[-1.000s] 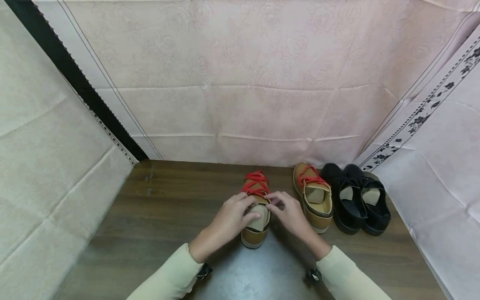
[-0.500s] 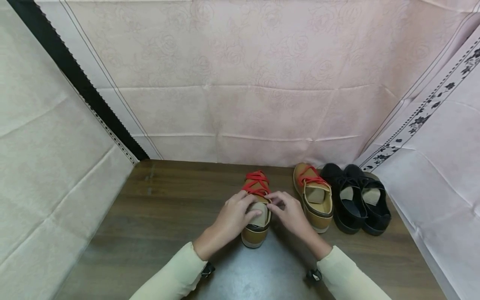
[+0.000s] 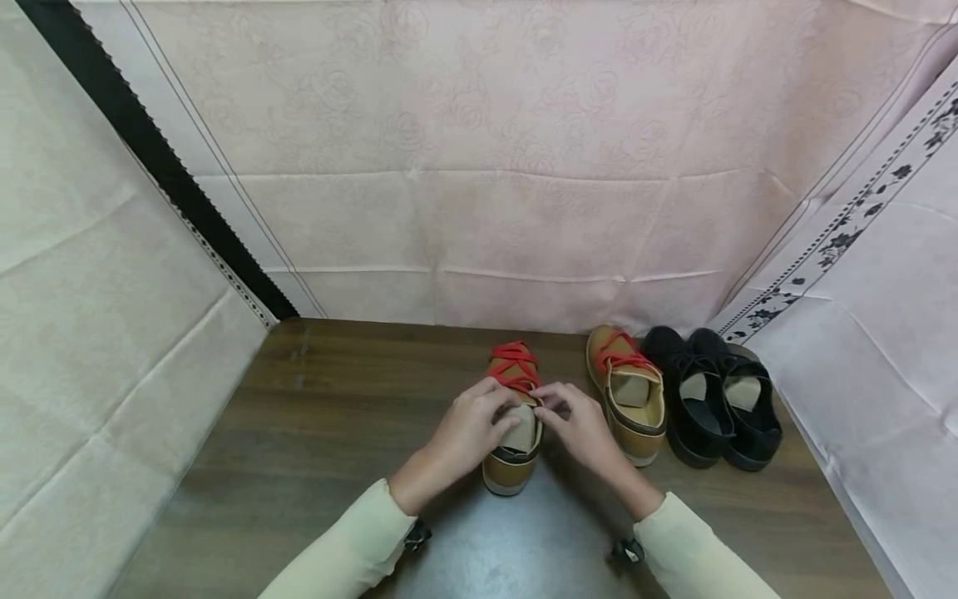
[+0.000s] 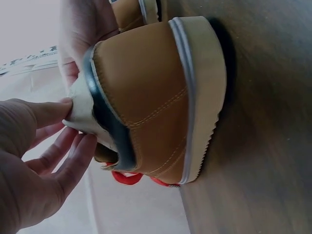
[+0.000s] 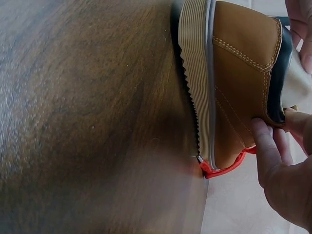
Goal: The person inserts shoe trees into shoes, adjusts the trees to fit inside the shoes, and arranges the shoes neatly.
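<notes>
A tan lace-up shoe (image 3: 509,476) with a red lace (image 3: 513,356) stands on the brown tabletop, toe pointing away from me. My left hand (image 3: 467,424) pinches the pale shoe tongue (image 4: 82,108) between thumb and fingers, as the left wrist view shows. On the opposite side, my right hand (image 3: 578,423) grips the edge of the shoe opening, with fingertips on the tan outer side (image 5: 239,58) in the right wrist view. Its thumb is partly hidden behind the dark collar (image 5: 279,78). The lace ends near the hands are hidden.
To the right stands the matching tan shoe (image 3: 638,437), also red-laced. Beyond it sit two black shoes (image 3: 692,449) side by side. Pale patterned cloth (image 3: 486,225) hangs at the back and both sides. Brown tabletop (image 3: 322,416) extends left of the hands.
My left hand has shifted very slightly to the right and the tongue's tilt differs a little. The right hand keeps its hold, and the other shoes stay put.
</notes>
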`<move>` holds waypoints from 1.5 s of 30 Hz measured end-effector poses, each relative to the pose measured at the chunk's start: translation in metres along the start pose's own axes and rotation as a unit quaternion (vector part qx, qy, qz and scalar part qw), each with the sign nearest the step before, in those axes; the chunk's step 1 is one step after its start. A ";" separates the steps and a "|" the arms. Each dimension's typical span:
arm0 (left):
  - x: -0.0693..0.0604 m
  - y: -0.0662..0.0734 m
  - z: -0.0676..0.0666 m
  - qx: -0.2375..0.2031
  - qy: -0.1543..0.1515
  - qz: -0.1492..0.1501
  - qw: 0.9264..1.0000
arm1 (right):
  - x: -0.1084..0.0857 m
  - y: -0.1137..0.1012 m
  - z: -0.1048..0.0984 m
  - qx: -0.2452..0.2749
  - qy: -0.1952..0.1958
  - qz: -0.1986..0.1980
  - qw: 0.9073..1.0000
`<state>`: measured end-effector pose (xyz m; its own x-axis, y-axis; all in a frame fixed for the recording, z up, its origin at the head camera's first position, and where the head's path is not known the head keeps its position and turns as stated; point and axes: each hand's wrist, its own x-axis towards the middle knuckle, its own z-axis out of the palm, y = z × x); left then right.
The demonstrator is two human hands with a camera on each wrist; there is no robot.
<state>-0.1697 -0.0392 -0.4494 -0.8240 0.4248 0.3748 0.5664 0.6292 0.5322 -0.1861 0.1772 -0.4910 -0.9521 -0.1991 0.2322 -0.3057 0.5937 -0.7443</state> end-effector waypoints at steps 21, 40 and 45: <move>0.002 -0.002 0.005 0.039 0.012 0.010 0.999 | 0.001 -0.002 0.000 -0.001 0.002 -0.001 1.000; 0.006 -0.006 0.010 0.080 0.009 0.014 0.997 | 0.001 -0.002 0.002 0.002 0.004 0.001 1.000; 0.006 -0.004 0.012 0.105 0.006 0.015 0.994 | 0.001 -0.002 0.002 0.003 0.002 0.005 1.000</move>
<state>-0.1768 -0.0319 -0.4583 -0.8063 0.4376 0.3980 0.5747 0.7391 0.3515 -0.1862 0.1747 -0.4905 -0.9549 -0.1899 0.2282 -0.2968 0.5902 -0.7507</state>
